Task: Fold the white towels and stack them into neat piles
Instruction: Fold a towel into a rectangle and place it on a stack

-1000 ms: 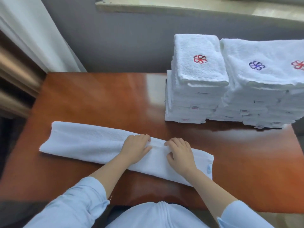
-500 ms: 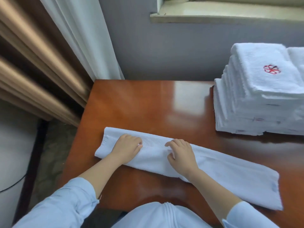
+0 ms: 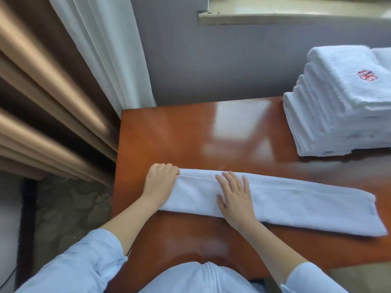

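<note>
Across the lower middle of the frame, a long white towel (image 3: 296,206) folded into a narrow strip, flat on the glossy reddish-brown table (image 3: 190,132), running from just left of centre down to the right edge. At the strip's left end, the left hand (image 3: 160,182), fingers curled over that end and grasping the cloth near its far corner. Just right of it, on the strip's left third, the right hand (image 3: 234,195), palm down, fingers straight and slightly spread, released and pressing flat on the cloth, holding nothing. Both forearms bare, coming up from light-blue sleeves (image 3: 84,263) at the bottom of the frame. At the right edge, upper middle, a tall stack of folded towels (image 3: 338,111) on the far side of the table, well apart from the strip, with a red flower emblem (image 3: 367,75) on the top one; beside it, a sliver of a second pile (image 3: 383,58), cut off by the frame. Behind the table, a grey wall (image 3: 211,64) under a pale window sill (image 3: 296,15) at the top. In the upper left, a white sheer curtain (image 3: 105,49) next to heavy brown drapes (image 3: 42,102). Lower left, patterned floor (image 3: 69,208).
</note>
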`<state>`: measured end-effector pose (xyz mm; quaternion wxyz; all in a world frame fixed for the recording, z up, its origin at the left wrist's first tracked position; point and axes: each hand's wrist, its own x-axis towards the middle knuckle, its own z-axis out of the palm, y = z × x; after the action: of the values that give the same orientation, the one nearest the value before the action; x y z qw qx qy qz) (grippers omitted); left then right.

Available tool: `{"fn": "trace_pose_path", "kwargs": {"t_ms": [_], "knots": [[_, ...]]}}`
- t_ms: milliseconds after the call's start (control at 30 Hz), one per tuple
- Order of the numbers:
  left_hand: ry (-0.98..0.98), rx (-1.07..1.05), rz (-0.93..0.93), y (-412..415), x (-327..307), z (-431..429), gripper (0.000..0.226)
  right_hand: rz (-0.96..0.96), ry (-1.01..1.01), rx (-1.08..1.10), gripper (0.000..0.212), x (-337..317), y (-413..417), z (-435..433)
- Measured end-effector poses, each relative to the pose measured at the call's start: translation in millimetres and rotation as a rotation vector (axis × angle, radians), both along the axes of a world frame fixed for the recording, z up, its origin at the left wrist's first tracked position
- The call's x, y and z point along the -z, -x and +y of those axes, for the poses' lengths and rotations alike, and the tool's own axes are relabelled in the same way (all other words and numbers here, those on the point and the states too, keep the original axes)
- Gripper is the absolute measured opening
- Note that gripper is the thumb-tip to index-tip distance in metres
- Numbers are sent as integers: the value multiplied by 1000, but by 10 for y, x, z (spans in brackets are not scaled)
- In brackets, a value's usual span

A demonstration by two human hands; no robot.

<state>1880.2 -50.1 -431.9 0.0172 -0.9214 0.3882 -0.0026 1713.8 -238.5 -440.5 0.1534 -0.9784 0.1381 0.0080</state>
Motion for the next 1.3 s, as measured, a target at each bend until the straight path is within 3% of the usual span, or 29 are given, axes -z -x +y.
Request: {"fn": "trace_pose_path", "kwargs": {"t_ms": [100, 200, 300, 367, 433, 600, 933, 1300], "knots": [[80, -1, 21, 26, 56, -56, 47, 135, 43, 41, 63, 60, 144, 45], [188, 221, 73, 214, 112, -117, 45, 195, 89, 110, 64, 100, 315, 57], [-43, 354, 233, 451, 191, -160, 59, 243, 94, 214, 64, 146, 417, 26], [-213, 255, 374, 537, 271, -185, 64, 338, 66, 245, 62, 214, 478, -44], [-252, 172, 396, 604, 314, -220, 63, 399, -18, 226, 61, 235, 535, -137], [-167, 117, 371, 749, 210, -433, 58, 298, -155, 215, 57, 95, 677, -360], [-7, 316, 448, 1633, 33, -1676, 55, 305, -91, 405, 63, -141, 1513, -1518], [-12, 295, 499, 2543, -24, -3021, 48, 319, -138, 438, 72, -112, 2230, -2964]]}}
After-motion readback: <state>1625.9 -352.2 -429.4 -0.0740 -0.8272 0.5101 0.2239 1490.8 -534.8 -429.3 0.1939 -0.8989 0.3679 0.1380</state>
